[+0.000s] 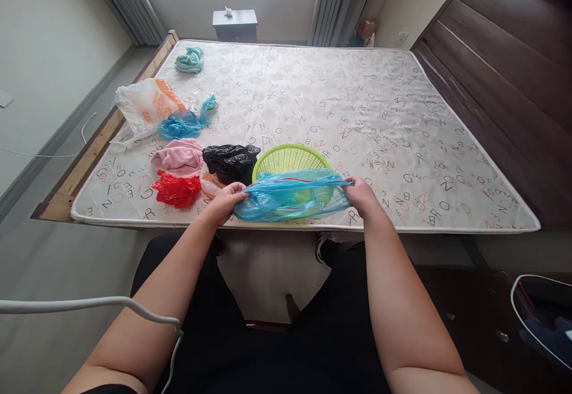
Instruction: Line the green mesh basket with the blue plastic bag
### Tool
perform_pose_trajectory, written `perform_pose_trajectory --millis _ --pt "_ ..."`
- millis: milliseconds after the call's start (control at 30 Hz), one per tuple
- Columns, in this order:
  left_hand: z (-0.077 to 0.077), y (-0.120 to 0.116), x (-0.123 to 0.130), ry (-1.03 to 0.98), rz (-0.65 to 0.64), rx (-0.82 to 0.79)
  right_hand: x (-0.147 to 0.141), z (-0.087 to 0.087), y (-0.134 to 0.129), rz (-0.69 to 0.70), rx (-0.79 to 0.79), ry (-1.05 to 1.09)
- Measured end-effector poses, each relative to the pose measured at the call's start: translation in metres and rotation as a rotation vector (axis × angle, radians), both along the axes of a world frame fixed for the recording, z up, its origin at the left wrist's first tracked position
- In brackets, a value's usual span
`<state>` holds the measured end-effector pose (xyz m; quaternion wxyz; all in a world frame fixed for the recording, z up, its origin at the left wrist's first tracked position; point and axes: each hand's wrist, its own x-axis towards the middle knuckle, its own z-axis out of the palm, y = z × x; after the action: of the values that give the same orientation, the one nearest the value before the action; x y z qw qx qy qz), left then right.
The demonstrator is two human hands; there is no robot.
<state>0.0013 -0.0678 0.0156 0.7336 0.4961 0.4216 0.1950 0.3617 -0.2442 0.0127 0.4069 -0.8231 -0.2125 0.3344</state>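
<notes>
A translucent blue plastic bag [290, 197] is stretched sideways between my hands near the mattress's front edge. My left hand [224, 202] pinches its left end, and my right hand [361, 196] pinches the right end. Behind and partly beneath the bag is a lime-green plastic basket [292, 155], its front side covered by the film. Just left of the basket lies a crumpled black plastic bag [231, 161]. A red plastic bag [177, 189] and a pink cloth [179, 157] lie farther left, beyond my left hand.
Toward the bed's left side are a white and orange plastic bag [149, 105], another blue plastic bag [181, 124] and a teal cloth [190, 60]. The letter-printed mattress [357, 102] has a wooden frame [67, 185] at left. A white cable [89, 305] crosses near my left forearm.
</notes>
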Motion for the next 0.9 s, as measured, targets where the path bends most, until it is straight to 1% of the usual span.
perform_pose_trajectory --millis 67,100,167,233,300,367,433,500,600,733,833,900 --pt "-0.010 0.007 0.004 0.024 0.141 0.126 0.001 -0.004 0.008 -0.081 0.119 -0.067" --pt "-0.013 0.009 0.007 0.038 0.175 0.182 0.000 -0.004 0.011 -0.083 0.202 -0.059" --pt "-0.014 0.010 0.012 0.060 0.179 0.263 -0.005 0.000 0.017 -0.021 0.317 -0.038" --pt "-0.012 0.007 0.016 0.068 0.159 0.314 -0.010 0.005 0.020 0.072 0.362 -0.033" --pt "-0.009 0.004 0.020 0.068 0.144 0.356 -0.014 0.010 0.021 0.150 0.392 -0.022" --pt "-0.007 0.001 0.023 0.070 0.129 0.397 -0.015 0.013 0.022 0.195 0.424 -0.033" --pt "-0.006 0.001 0.024 0.069 0.128 0.421 -0.014 0.015 0.024 0.209 0.436 -0.069" --pt "-0.008 0.001 0.026 0.065 0.161 0.428 -0.014 0.016 0.025 0.204 0.429 -0.106" --pt "-0.009 0.001 0.027 0.054 0.192 0.419 -0.014 0.016 0.027 0.214 0.435 -0.225" --pt "-0.008 -0.001 0.029 0.051 0.153 0.467 -0.017 0.018 0.029 0.295 0.479 -0.449" --pt "-0.006 -0.002 0.028 0.062 0.143 0.531 -0.019 0.020 0.029 0.354 0.476 -0.495" --pt "-0.006 -0.001 0.028 0.072 0.162 0.549 -0.019 0.021 0.029 0.347 0.478 -0.494"
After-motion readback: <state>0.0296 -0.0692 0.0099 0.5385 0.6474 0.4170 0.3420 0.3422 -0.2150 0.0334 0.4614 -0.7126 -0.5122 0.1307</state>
